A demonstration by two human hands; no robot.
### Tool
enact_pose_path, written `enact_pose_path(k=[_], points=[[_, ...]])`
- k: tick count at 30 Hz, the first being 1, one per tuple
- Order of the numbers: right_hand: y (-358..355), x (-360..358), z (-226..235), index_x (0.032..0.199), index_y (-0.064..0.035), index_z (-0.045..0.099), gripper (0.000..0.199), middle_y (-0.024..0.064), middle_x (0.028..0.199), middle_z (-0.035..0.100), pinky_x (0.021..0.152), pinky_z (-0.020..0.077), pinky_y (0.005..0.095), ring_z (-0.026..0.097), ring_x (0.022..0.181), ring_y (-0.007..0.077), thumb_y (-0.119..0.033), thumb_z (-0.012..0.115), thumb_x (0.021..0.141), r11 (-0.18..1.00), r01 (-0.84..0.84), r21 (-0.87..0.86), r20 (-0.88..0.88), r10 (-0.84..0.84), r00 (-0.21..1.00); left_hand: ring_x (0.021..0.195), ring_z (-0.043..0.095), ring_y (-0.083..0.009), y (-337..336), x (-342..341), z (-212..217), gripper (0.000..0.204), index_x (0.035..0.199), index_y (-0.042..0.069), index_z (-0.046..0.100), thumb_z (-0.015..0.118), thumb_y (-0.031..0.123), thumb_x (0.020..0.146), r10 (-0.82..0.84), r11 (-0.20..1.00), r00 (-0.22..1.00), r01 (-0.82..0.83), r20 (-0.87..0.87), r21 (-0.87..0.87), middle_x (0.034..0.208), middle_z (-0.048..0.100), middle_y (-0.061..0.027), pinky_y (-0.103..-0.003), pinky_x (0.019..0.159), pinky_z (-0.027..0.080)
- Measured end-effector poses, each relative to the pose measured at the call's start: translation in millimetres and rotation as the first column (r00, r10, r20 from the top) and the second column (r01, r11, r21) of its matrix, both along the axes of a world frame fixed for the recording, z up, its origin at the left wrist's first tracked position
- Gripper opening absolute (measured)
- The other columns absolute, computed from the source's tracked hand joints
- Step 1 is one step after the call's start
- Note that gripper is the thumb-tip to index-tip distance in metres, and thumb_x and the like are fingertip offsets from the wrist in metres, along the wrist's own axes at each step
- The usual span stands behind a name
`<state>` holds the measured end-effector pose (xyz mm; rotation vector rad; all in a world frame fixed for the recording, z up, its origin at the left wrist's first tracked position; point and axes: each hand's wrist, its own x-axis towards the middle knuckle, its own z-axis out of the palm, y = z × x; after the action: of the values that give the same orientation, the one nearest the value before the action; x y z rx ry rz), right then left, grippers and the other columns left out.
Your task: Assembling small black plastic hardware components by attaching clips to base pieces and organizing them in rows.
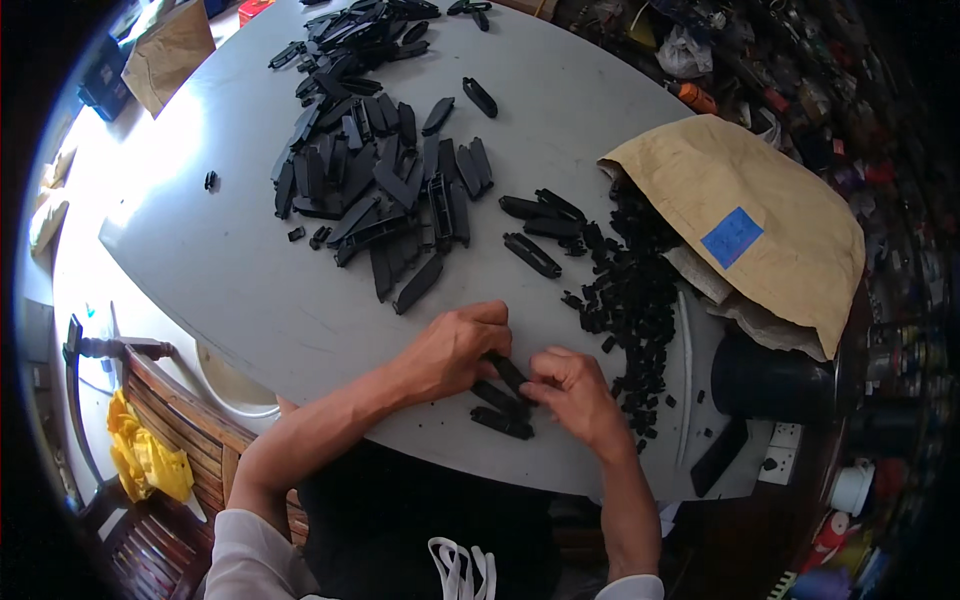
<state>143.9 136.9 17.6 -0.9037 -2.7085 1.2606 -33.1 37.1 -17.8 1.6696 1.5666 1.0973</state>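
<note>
Near the front edge of the table, both my hands are closed on one elongated black plastic part (508,374). My left hand (462,345) grips its far left end with the fingers curled. The thumb and fingertips of my right hand (568,388) pinch its near right end; any small piece between them is too hidden to tell. Just below lie two similar black plastic parts (502,423), close to my fingers. Beyond my right hand spreads a heap of small black plastic pieces (635,290). A few more long parts (532,256) rest to the left of that heap.
A big pile of long black parts (365,180) covers the table's (560,90) far middle. At right, a brown paper bag (750,190) with a blue patch opens toward the small pieces. A grey strip (685,380) and a black phone-like slab (719,458) lie nearby. A wooden chair (185,410) stands left.
</note>
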Motion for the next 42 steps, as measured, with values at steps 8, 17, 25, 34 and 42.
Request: enact_pose_path(k=[8, 17, 25, 34, 42], points=[[-19.2, -3.9, 2.7, 0.074, 0.0002, 0.052, 0.012, 0.0132, 0.075, 0.05, 0.063, 0.0446, 0.0411, 0.054, 0.072, 0.0315, -0.001, 0.064, 0.076, 0.965, 0.0, 0.263, 0.002, 0.0, 1.0, 0.083, 0.058, -0.0305, 2.2, -1.4, 5.9, 0.027, 0.082, -0.001, 0.06, 0.073, -0.005, 0.059, -0.035, 0.998, 0.999, 0.034, -0.006, -0.044, 0.088, 0.054, -0.011, -0.037, 0.069, 0.048], [-0.5, -0.8, 4.5, 0.077, -0.0016, 0.058, 0.009, 0.0146, 0.077, 0.053, 0.067, 0.0465, 0.0415, 0.057, 0.082, 0.0341, -0.006, 0.065, 0.079, 0.99, -0.11, 0.093, 0.083, 0.103, 0.991, 0.084, 0.057, -0.0344, -4.9, -9.1, 11.1, 0.026, 0.086, 0.002, 0.059, 0.071, -0.003, 0.063, -0.081, 0.987, 0.994, 0.069, -0.077, -0.144, 0.089, 0.053, -0.0116, -0.041, 0.069, 0.046], [35.6, -25.8, -18.6, 0.083, -0.0013, 0.057, 0.011, 0.0108, 0.093, 0.053, 0.066, 0.0494, 0.0366, 0.058, 0.085, 0.0287, 0.0, 0.066, 0.077, 0.682, 0.184, 0.708, -0.093, -0.168, 0.981, 0.087, 0.06, -0.034, 33.4, -15.9, 43.4, 0.025, 0.101, 0.005, 0.061, 0.067, 0.004, 0.077, 0.147, 0.987, 0.915, -0.16, -0.375, -0.004, 0.092, 0.056, -0.0137, -0.042, 0.07, 0.049], [25.9, -8.7, 5.1, 0.085, 0.0022, 0.061, 0.01, 0.0068, 0.081, 0.059, 0.059, 0.0484, 0.0286, 0.061, 0.071, 0.0155, 0.006, 0.066, 0.077, 0.915, 0.374, 0.15, -0.386, -0.294, 0.874, 0.085, 0.058, -0.0324, 61.2, 0.6, 8.1, 0.015, 0.096, 0.008, 0.06, 0.061, 0.014, 0.082, 0.324, 0.945, 0.738, -0.277, -0.592, 0.172, 0.088, 0.054, -0.0135, -0.042, 0.068, 0.047], [12.1, 7.7, -1.3, 0.093, -0.0011, 0.065, 0.011, 0.003, 0.079, 0.062, 0.052, 0.0492, 0.0203, 0.059, 0.06, 0.0085, 0.005, 0.06, 0.085, 0.797, 0.377, -0.472, -0.375, -0.568, 0.732, 0.091, 0.056, -0.0331, 24.3, -4.8, 17.8, 0.021, 0.091, 0.004, 0.058, 0.066, 0.001, 0.072, 0.113, 0.993, 0.937, -0.098, -0.331, 0.062, 0.094, 0.053, -0.0135, -0.041, 0.075, 0.047]])
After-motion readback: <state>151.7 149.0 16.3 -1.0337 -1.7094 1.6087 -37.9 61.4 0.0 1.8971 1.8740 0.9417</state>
